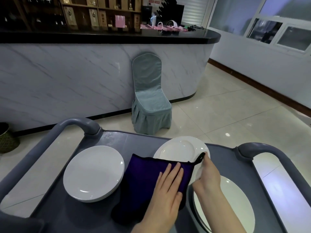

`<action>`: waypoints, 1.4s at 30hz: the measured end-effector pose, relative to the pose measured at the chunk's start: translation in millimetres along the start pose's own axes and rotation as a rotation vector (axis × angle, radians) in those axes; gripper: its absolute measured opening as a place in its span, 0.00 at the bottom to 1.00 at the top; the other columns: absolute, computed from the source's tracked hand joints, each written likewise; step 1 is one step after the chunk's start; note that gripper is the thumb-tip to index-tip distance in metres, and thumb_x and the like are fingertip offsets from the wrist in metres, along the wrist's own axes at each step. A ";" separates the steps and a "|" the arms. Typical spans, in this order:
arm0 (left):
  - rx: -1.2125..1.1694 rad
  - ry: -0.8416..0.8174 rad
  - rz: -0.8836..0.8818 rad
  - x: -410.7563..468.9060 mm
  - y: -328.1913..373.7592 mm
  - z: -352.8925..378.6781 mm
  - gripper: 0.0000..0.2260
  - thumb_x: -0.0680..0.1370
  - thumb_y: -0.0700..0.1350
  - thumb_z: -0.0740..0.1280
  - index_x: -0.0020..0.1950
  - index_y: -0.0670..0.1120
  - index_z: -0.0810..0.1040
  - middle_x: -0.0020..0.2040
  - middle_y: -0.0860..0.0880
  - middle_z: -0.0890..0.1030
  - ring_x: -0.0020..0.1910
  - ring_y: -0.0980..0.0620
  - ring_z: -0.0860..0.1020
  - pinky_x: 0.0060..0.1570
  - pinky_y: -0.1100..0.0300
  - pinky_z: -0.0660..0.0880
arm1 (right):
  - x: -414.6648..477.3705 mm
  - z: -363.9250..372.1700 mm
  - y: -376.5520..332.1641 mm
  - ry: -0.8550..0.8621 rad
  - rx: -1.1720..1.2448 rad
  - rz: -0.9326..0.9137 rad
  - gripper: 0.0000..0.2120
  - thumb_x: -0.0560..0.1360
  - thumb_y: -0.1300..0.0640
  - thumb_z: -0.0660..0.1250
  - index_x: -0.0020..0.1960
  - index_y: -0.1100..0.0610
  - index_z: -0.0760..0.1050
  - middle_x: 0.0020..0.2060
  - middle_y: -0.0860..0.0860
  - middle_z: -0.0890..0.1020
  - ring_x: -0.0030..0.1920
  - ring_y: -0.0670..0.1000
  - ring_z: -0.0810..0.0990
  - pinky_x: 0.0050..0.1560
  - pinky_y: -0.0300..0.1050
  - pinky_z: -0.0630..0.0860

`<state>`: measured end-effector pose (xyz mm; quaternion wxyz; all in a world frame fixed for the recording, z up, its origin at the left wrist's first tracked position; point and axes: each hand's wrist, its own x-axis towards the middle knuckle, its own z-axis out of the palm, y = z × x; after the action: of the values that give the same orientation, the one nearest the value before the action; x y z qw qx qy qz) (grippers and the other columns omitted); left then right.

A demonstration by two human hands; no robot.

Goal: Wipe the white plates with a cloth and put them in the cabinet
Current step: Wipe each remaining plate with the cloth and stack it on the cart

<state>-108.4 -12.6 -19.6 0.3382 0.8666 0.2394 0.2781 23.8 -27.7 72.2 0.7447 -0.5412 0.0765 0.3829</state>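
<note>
Hands (166,190) on purple cloth (143,179), white plate (176,148)

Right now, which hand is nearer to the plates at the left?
Left. The left hand presses flat on the cloth just right of those plates; the right hand grips the tilted plate farther right.

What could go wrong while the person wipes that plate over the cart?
The right hand grips the tilted plate only at its rim; the left hand pressing through the purple cloth might make it slip. If dropped, it would likely strike the lower plate beneath that hand, and both could chip.
</note>
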 end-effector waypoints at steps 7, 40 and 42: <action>-0.086 0.067 -0.147 -7.0 -18.1 -4.2 0.28 0.83 0.41 0.53 0.79 0.55 0.45 0.78 0.66 0.42 0.78 0.59 0.42 0.76 0.57 0.39 | -2.8 -5.0 -14.6 -0.014 0.042 -0.013 0.08 0.81 0.50 0.65 0.50 0.54 0.77 0.33 0.47 0.87 0.33 0.47 0.86 0.35 0.46 0.77; -0.110 -0.010 -0.234 56.2 -15.0 -26.6 0.23 0.85 0.43 0.49 0.76 0.55 0.42 0.77 0.62 0.40 0.77 0.61 0.40 0.77 0.59 0.40 | -27.9 -16.8 3.7 -0.141 -0.332 -0.142 0.13 0.81 0.52 0.65 0.49 0.59 0.84 0.44 0.55 0.87 0.45 0.54 0.86 0.44 0.47 0.79; -0.133 -0.022 -0.273 33.5 -22.0 -17.4 0.24 0.85 0.43 0.50 0.76 0.57 0.41 0.76 0.64 0.39 0.77 0.63 0.38 0.77 0.57 0.39 | -24.5 -19.5 -2.1 -0.116 -0.311 -0.173 0.14 0.81 0.51 0.65 0.48 0.60 0.83 0.44 0.54 0.87 0.44 0.53 0.85 0.42 0.45 0.78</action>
<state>-100.1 29.9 -14.0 0.4322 0.8045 0.3324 0.2354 14.0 -56.8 78.8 0.6855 -0.6314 -0.0736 0.3551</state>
